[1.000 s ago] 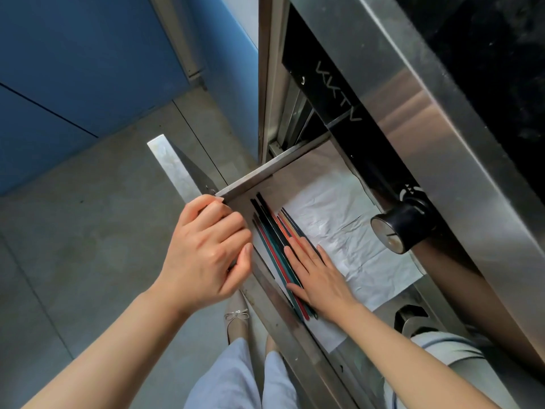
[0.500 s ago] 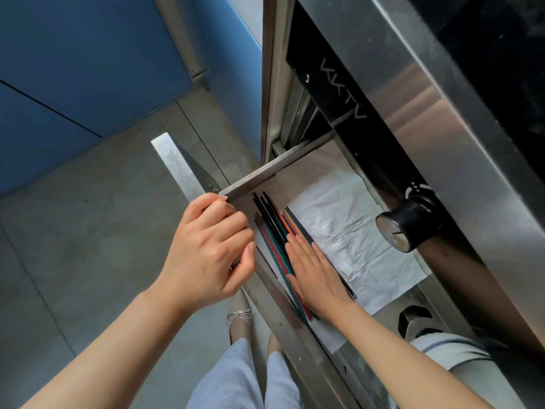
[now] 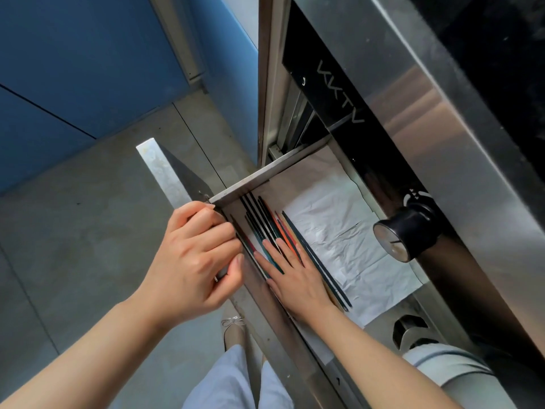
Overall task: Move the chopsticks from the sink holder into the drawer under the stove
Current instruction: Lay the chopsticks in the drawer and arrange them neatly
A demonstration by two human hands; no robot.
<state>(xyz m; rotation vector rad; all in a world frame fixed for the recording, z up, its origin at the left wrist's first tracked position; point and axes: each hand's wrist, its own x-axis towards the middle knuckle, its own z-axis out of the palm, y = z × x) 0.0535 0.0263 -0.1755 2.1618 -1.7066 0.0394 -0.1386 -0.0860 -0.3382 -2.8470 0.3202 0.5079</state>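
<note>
The steel drawer under the stove stands pulled out, lined with white paper. Several dark chopsticks with red, teal and orange parts lie side by side along the drawer's left side. My right hand lies flat on them, fingers straight and spread, palm down. My left hand is curled over the drawer's front panel, gripping its top edge.
A black round knob juts from the stove's steel front just right of the drawer. A second dark knob sits lower. Grey floor and blue cabinets lie to the left. My legs and a shoe are below.
My right hand has slid back toward me over the chopsticks, and they have fanned out a little to the right. The left hand keeps its grip on the drawer front.
</note>
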